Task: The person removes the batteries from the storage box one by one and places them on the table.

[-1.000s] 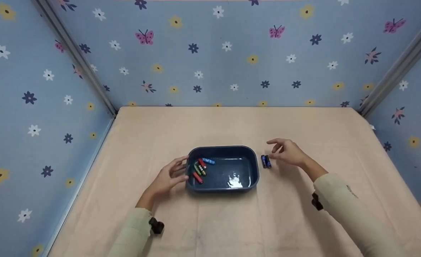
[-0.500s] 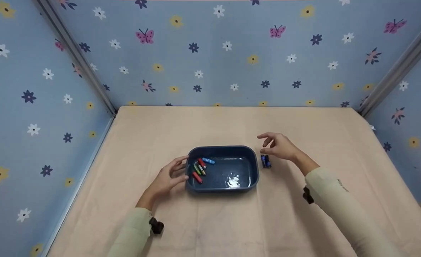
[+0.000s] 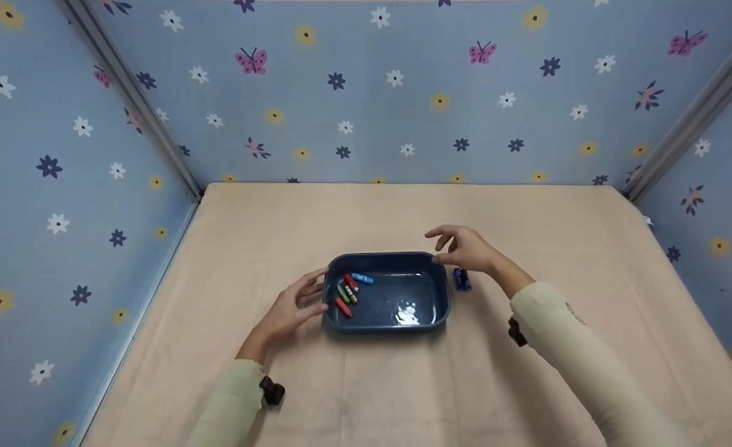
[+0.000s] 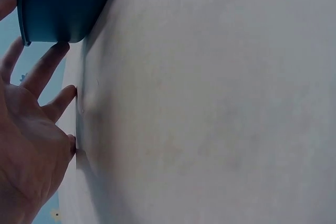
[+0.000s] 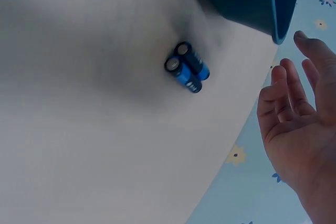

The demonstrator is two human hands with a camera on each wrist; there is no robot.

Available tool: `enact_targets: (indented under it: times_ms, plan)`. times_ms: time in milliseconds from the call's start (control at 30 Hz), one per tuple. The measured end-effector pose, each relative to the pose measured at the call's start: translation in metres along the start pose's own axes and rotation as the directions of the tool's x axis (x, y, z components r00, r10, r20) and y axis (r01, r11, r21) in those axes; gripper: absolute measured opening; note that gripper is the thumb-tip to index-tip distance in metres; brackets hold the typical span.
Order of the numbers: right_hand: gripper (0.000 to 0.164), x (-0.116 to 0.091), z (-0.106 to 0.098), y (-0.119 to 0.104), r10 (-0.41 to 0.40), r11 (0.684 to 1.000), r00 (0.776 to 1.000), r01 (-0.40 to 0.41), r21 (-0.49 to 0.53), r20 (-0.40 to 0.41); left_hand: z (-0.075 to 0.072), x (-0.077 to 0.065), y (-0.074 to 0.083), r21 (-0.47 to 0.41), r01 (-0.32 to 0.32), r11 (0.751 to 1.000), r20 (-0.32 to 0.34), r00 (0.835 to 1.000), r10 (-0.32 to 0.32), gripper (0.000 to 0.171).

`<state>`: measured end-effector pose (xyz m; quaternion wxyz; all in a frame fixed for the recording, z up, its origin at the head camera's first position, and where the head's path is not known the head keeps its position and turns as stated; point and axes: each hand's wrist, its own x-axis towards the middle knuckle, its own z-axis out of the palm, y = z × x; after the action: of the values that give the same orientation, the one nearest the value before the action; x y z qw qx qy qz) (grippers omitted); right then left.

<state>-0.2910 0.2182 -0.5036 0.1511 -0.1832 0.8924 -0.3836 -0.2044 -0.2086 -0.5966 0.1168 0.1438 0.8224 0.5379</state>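
A dark blue rectangular bin (image 3: 390, 326) stands in the middle of the table. Inside, toward its left end, lie several small batteries in red, green, black and blue, among them a blue battery (image 3: 362, 279) and a red battery (image 3: 343, 307). My left hand (image 3: 288, 310) touches the bin's left side with spread fingers. Over the far right corner of the bin hovers my right hand (image 3: 468, 249), its fingers loosely bent and nothing between them. Below it, two blue batteries (image 5: 187, 67) lie side by side on the table, just outside the bin's right wall.
A pale peach cloth (image 3: 266, 217) covers the table. Blue walls with flowers and butterflies (image 3: 397, 115) enclose the back and both sides, with grey metal posts (image 3: 133, 99) at the corners.
My right hand has moved left and away from me, from beside the two blue batteries to the bin's far right corner. The left hand, bin and batteries stay in place.
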Motion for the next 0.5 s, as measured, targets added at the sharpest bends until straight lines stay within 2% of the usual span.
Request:
enact_targets:
  times_ms: [500]
  plan:
    - [0.053,0.027,0.032,-0.041,-0.06,0.998,0.995,0.059,0.013,0.078,-0.002,0.001,-0.002,-0.035,0.007,0.999,0.005,1.0,-0.007,0.074]
